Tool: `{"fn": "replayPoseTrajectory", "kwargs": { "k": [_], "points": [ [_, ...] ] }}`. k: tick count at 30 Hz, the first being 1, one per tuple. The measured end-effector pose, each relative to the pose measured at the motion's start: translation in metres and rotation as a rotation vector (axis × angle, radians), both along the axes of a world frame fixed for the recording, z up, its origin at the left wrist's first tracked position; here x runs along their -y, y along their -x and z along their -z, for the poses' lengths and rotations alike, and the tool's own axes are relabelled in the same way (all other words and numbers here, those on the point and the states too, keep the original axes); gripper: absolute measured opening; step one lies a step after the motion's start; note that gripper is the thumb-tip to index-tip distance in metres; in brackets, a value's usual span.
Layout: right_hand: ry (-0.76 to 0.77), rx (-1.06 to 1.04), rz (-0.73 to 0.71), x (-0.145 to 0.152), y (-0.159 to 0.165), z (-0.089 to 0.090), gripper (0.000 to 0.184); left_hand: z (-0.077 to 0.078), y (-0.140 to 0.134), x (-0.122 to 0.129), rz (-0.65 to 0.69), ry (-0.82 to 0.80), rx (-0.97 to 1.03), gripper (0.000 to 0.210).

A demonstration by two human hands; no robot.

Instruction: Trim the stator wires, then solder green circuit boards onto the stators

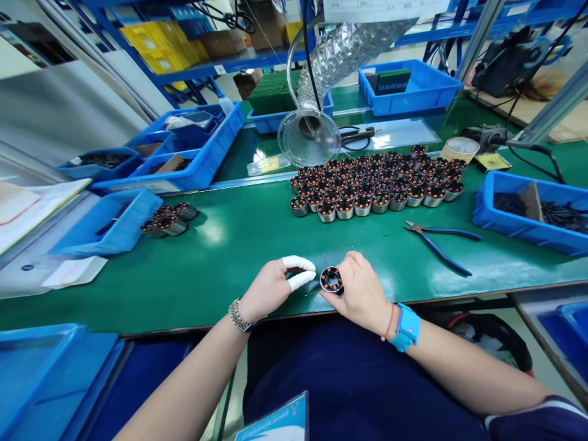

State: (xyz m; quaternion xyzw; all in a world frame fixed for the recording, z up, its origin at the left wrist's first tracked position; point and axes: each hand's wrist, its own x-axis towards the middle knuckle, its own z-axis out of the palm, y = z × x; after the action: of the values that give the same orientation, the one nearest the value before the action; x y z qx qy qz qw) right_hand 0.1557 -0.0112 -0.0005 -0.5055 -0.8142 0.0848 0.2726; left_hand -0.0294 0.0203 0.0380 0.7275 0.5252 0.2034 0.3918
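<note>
The right hand [362,293] has its grip closed around a small round copper-wound metal stator [331,280] above the green worktop [220,245]; the left hand [275,288], white-cotted fingertips [301,280] just beside it, holds nothing.

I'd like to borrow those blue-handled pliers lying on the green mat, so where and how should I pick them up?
Take the pliers by the two blue handles, coming from above at the right-hand end. They lie flat on the green mat, handles splayed apart toward the right, metal jaws pointing left toward the rows of small motors. Probably close your fingers around both handles together; the area around them looks free.
</note>
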Motion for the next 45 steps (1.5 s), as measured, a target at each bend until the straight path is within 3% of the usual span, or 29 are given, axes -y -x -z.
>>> {"fn": "replayPoseTrajectory", "kwargs": {
  "k": [4, 7, 9, 10, 13, 16, 19, 22, 25, 30, 32, 34, 37, 38, 41, 43, 45],
  "points": [
    [-0.012, 0.022, 0.014, 0.000, 0.001, 0.000, 0.030, -0.015, 0.003, -0.008, -0.056, -0.135, -0.041, 0.017],
    [-0.029, 0.028, 0.034, 0.001, 0.002, 0.000, 0.030, -0.029, 0.019, -0.013, -0.353, -0.276, 0.011, 0.018],
    [-0.023, 0.016, 0.044, 0.001, 0.002, 0.000, 0.031, -0.032, 0.026, -0.009, -0.455, -0.302, 0.023, 0.020],
    [-0.009, 0.003, 0.044, 0.002, 0.000, 0.000, 0.033, -0.031, 0.026, -0.004, -0.421, -0.266, 0.011, 0.020],
    [0.055, -0.052, 0.014, 0.003, -0.006, -0.003, 0.046, -0.015, 0.016, 0.017, -0.142, -0.122, -0.077, 0.022],
    [0.096, -0.116, -0.048, 0.004, -0.013, -0.007, 0.059, 0.002, -0.002, 0.035, -0.005, -0.196, -0.186, 0.022],
    [0.114, -0.149, -0.104, 0.004, -0.015, -0.010, 0.052, 0.008, -0.013, 0.039, 0.047, -0.349, -0.292, 0.015],
    [0.117, -0.141, -0.120, 0.004, -0.012, -0.010, 0.040, 0.003, -0.017, 0.034, 0.142, -0.585, -0.426, 0.009],
    [0.098, -0.091, -0.089, 0.005, -0.008, -0.009, 0.026, -0.009, -0.018, 0.027, 0.284, -0.756, -0.523, 0.017],
    [0.073, -0.020, -0.009, 0.007, -0.003, -0.010, 0.020, -0.039, -0.014, 0.011, 0.448, -0.748, -0.552, 0.019],
    [0.062, -0.013, 0.015, 0.008, -0.001, -0.009, 0.020, -0.049, -0.004, 0.007, 0.388, -0.720, -0.465, 0.015],
    [0.053, -0.013, 0.036, 0.008, 0.000, -0.008, 0.022, -0.051, 0.008, 0.008, 0.156, -0.686, -0.339, 0.008],
    [0.052, -0.036, 0.050, 0.009, -0.001, -0.007, 0.028, -0.031, 0.017, 0.021, -0.305, -0.503, -0.120, 0.017],
    [0.062, -0.051, 0.047, 0.010, -0.003, -0.008, 0.031, -0.019, 0.015, 0.027, -0.352, -0.384, -0.034, 0.026],
    [0.135, -0.118, 0.007, 0.013, -0.014, -0.013, 0.041, 0.016, -0.002, 0.044, -0.182, -0.070, 0.105, 0.052],
    [0.174, -0.183, -0.031, 0.014, -0.023, -0.016, 0.038, 0.030, -0.017, 0.048, -0.151, -0.028, 0.108, 0.061],
    [0.177, -0.246, -0.044, 0.011, -0.029, -0.018, 0.030, 0.033, -0.029, 0.046, -0.157, -0.010, 0.110, 0.063]
  ]
}}
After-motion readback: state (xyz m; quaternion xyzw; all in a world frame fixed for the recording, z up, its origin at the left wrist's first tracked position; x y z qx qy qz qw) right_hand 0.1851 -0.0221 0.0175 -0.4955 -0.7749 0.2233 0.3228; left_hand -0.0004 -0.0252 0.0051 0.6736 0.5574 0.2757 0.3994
